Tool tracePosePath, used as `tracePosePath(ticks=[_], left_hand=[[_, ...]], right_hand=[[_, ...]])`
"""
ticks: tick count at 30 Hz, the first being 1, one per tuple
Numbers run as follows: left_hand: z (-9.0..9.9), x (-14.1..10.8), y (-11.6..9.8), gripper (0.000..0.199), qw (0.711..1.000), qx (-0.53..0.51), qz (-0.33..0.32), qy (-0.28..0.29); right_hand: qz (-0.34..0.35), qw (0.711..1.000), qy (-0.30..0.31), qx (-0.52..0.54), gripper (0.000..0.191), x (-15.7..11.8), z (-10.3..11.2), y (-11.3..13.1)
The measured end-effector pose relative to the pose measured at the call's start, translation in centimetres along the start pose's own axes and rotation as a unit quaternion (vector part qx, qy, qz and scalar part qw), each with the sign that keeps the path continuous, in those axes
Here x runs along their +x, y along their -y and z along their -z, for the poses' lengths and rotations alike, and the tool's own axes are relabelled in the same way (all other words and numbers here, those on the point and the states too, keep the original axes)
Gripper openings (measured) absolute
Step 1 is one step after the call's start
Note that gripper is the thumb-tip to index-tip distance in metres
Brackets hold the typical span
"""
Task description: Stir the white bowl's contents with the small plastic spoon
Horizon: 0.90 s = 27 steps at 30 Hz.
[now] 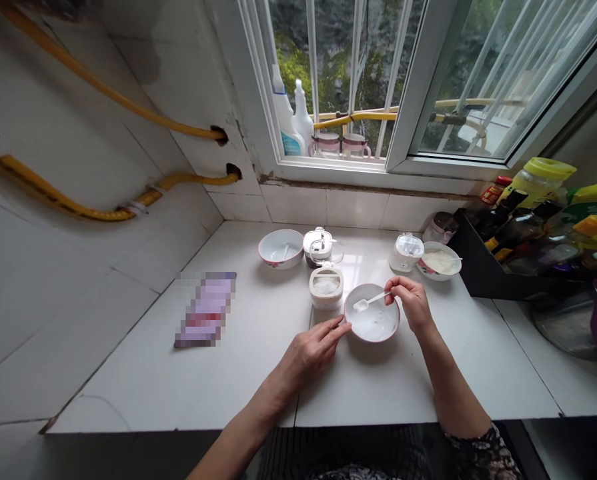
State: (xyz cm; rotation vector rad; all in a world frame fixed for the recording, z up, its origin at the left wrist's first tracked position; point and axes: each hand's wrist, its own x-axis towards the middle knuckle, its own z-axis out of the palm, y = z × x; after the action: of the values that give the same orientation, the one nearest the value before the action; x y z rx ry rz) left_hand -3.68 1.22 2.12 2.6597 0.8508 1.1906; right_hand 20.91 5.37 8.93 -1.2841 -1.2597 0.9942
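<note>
My right hand (409, 303) pinches the handle of a small white spoon (362, 305), its bowl held over a white bowl (372, 330) with a pinkish rim. Some white or clear stuff lies in the bottom of that bowl. Fingertips of my left hand (314, 348) touch the bowl's left rim, with the fingers stretched out and nothing held. Just behind stands an open white container (327, 287) of white grains. Another lidded container (318, 245) is behind it, beside a larger bowl (281, 249) with a spoon inside.
A blurred purple packet (208, 310) lies at the left. At the back right are a lidded jar (407, 252), a bowl of white contents (439, 260) with a utensil, and a black rack (493, 273) of bottles. The counter's front edge runs below my forearms.
</note>
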Motion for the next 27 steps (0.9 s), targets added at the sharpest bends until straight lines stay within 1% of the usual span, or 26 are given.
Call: tracePosePath(ticks=[4,7,10,13,15,17,18,19,20,22,25,27], left_hand=[[0.1,0.1,-0.1,0.047,1.000,0.003,-0.006,-0.002],[0.1,0.1,-0.1,0.047,1.000,0.005,-0.005,0.002],[0.0,0.1,0.0,0.047,1.000,0.006,-0.004,-0.003],[-0.1,0.0,0.1,0.047,1.000,0.007,-0.002,-0.008],[-0.2,0.0,0.1,0.047,1.000,0.006,-0.001,-0.007],[-0.3,-0.1,0.2,0.047,1.000,0.008,-0.001,-0.005],[-0.3,-0.2,0.2,0.047,1.000,0.008,-0.001,-0.004],[-0.3,-0.2,0.2,0.047,1.000,0.008,0.000,-0.003],[-0.3,-0.2,0.2,0.048,1.000,0.008,0.001,-0.003],[-0.3,-0.3,0.2,0.049,1.000,0.006,0.004,0.000],[-0.1,-0.2,0.1,0.050,1.000,0.004,0.005,0.008],[0.0,-0.1,0.1,0.049,1.000,0.004,0.003,0.010]], right_hand=[[-0.022,0.999,-0.001,0.024,0.012,0.4,0.3,-0.2],[-0.009,0.999,-0.013,0.043,0.011,0.4,-0.1,-0.1],[0.045,0.998,-0.025,0.032,0.013,0.2,-1.3,0.3],[0.135,0.989,-0.039,-0.038,0.014,-0.4,-2.9,0.7],[0.228,0.964,-0.032,-0.136,0.013,-0.8,-3.8,0.9],[0.318,0.921,-0.007,-0.224,0.016,-1.0,-4.3,1.1],[0.350,0.902,0.006,-0.253,0.019,-1.1,-4.4,1.1],[0.368,0.890,0.013,-0.268,0.021,-1.2,-4.4,1.2],[0.374,0.887,0.012,-0.271,0.022,-1.2,-4.3,1.2],[0.359,0.899,-0.011,-0.252,0.020,-1.2,-3.8,1.2],[0.291,0.932,-0.071,-0.205,0.015,-1.0,-2.4,1.1],[0.243,0.946,-0.085,-0.200,0.016,-0.8,-1.3,0.8]])
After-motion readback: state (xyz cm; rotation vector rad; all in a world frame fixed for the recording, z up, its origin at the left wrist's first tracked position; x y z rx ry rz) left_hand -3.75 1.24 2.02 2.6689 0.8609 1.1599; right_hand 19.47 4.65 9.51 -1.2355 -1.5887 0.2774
